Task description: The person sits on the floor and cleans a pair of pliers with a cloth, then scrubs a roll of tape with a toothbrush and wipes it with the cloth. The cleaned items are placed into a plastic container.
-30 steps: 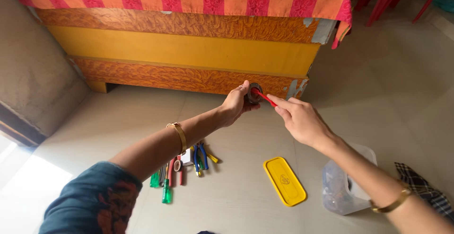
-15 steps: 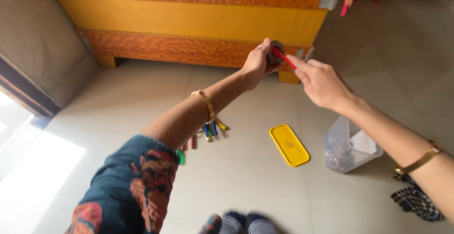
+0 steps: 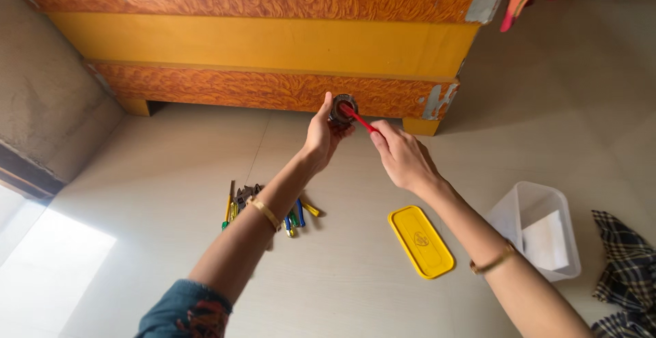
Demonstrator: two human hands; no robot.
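Observation:
My left hand [image 3: 322, 131] is stretched out ahead and grips a small round metal ring-shaped part [image 3: 342, 111], held up in front of the orange wooden bed frame [image 3: 266, 44]. My right hand [image 3: 401, 154] pinches a thin red stick-like tool [image 3: 358, 119] whose tip pokes into the middle of the ring. Both wrists wear gold bangles. The left sleeve is dark blue with a red pattern.
On the tiled floor lie a pile of hand tools with green, blue and yellow handles [image 3: 239, 201], a yellow oblong lid [image 3: 420, 241], a clear plastic box [image 3: 540, 232] and a checked cloth [image 3: 625, 269]. A wall [image 3: 48, 105] stands on the left.
The view has tilted up and back, so the bed frame sits lower in the picture. Both hands stay together on the ring and red tool, now nearer the middle.

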